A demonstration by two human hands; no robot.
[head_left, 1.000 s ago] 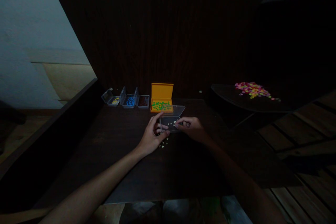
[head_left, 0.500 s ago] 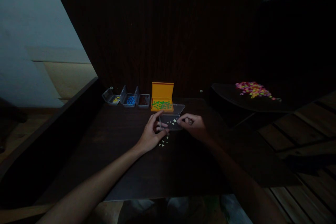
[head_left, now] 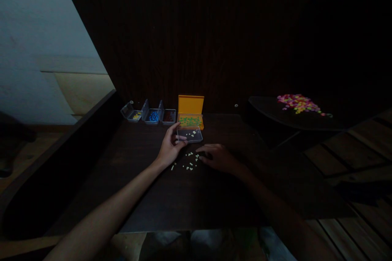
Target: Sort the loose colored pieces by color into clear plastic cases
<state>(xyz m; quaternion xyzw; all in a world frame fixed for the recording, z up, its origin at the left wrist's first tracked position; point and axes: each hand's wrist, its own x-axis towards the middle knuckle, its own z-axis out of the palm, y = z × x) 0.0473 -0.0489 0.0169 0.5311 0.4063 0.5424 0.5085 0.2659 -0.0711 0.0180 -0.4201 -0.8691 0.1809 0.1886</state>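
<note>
My left hand [head_left: 171, 144] grips the left side of a clear plastic box [head_left: 198, 140] with its lid up. Several small pale pieces [head_left: 194, 132] lie inside the box. On the dark table in front of it, more small pale pieces [head_left: 191, 164] are scattered. My right hand [head_left: 216, 156] reaches over the right edge of these loose pieces, its index finger stretched out and its thumb apart. I see nothing between those fingers. Just behind the clear box stands an open orange box [head_left: 191, 104] with green pieces [head_left: 185, 121] in it.
Left of the orange box stand three clear boxes, holding yellow pieces [head_left: 136, 116], blue pieces [head_left: 153, 116] and dark reddish pieces [head_left: 168, 117]. A pile of multicoloured small pieces [head_left: 300, 103] lies on a curved dark shelf [head_left: 266, 108] at right. A dark panel [head_left: 196, 40] rises behind.
The clear box has shifted left and back with my left hand. My right hand has left the box and come down beside the loose pale pieces, more of which now show.
</note>
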